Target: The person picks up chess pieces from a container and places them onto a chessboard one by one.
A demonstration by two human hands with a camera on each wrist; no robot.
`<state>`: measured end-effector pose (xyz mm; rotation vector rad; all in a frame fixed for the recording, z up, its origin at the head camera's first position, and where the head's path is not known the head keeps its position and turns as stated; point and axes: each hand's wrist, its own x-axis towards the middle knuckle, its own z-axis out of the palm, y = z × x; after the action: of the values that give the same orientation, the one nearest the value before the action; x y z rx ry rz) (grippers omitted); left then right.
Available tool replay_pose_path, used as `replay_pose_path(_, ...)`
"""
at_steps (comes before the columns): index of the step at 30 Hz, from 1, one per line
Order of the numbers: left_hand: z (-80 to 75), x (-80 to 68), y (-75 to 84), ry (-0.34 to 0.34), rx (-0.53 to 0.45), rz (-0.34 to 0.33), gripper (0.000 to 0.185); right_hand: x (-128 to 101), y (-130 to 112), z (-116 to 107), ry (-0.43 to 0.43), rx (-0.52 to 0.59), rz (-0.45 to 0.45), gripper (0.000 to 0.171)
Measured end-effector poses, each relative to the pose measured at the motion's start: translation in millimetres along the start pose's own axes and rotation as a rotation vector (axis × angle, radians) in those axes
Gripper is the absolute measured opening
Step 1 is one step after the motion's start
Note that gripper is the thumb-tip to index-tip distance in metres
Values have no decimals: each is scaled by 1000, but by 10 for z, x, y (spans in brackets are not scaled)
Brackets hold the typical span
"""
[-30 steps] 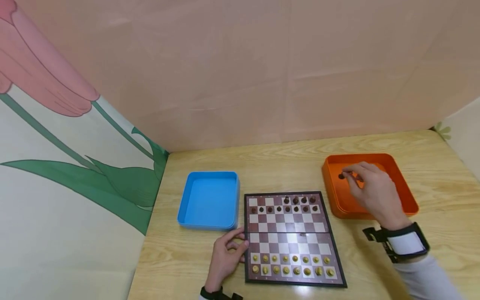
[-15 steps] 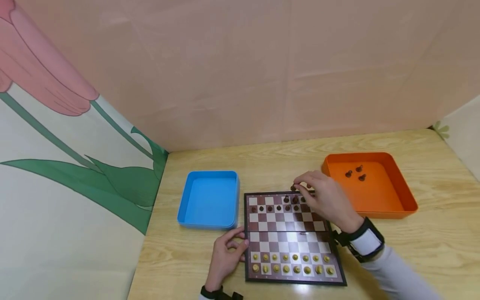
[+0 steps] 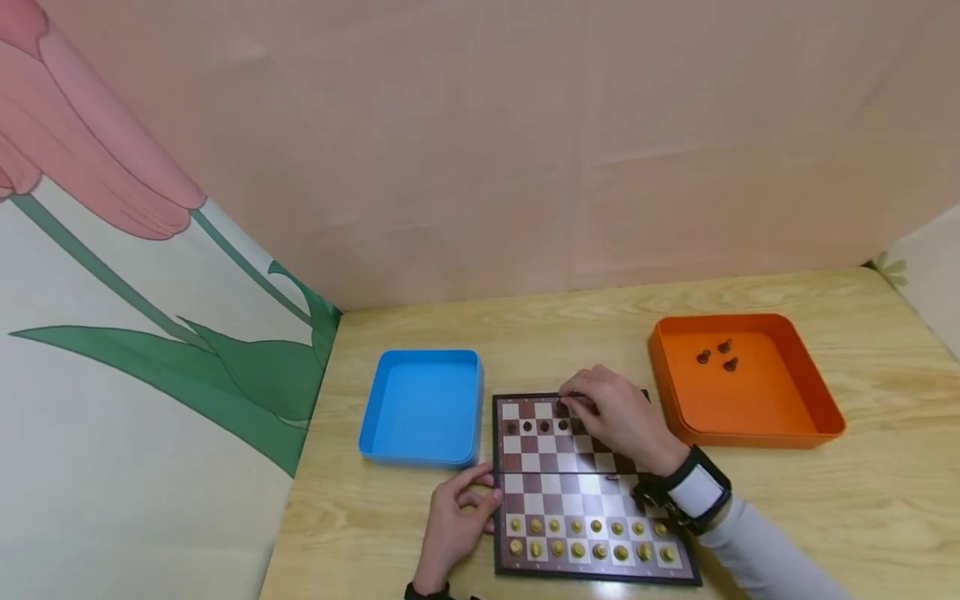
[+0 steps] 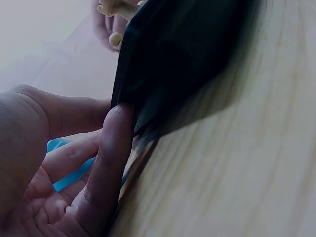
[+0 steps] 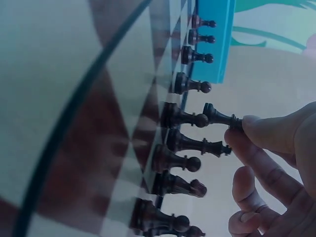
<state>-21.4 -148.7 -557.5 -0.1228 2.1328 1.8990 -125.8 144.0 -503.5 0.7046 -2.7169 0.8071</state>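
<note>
My right hand pinches a dark chess piece between thumb and index finger over the board's far side. In the right wrist view its base is off the squares and its top is hidden by the fingertips. A dark queen, a knight and several dark pawns stand close by. With thumb and fingers, my left hand holds the left edge of the chessboard. From the left wrist, the board's dark edge shows at the fingertips. Yellow pieces fill the two near rows.
An orange tray stands to the right with a few dark pieces inside. Left of the board is a blue tray. A small dark bit lies near the board's fold. A curtain hangs behind the wooden table.
My right hand has let go of a dark piece in the orange tray, swung left to the board and taken hold of another. The left hand stays on the board's edge.
</note>
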Motion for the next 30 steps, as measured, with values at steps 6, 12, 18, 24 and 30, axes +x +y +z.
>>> replay_pose_path(6,-1,-16,1,5,10,-6,47,11,-12,53,-110,-1,58,11)
replay_pose_path(12,-6,-38,-5,6,14,8,47,8,-30,55,-147,-9,66,10)
replay_pose_path(18,19,-12,-23,-3,14,21,47,-5,-11,-23,-135,-17,52,12)
replay_pose_path(24,29,-10,-12,-15,11,41,47,-37,58,-190,-95,-19,59,19)
replay_pose_path(30,14,-34,20,-6,8,32,47,-84,185,-388,-10,-18,45,17)
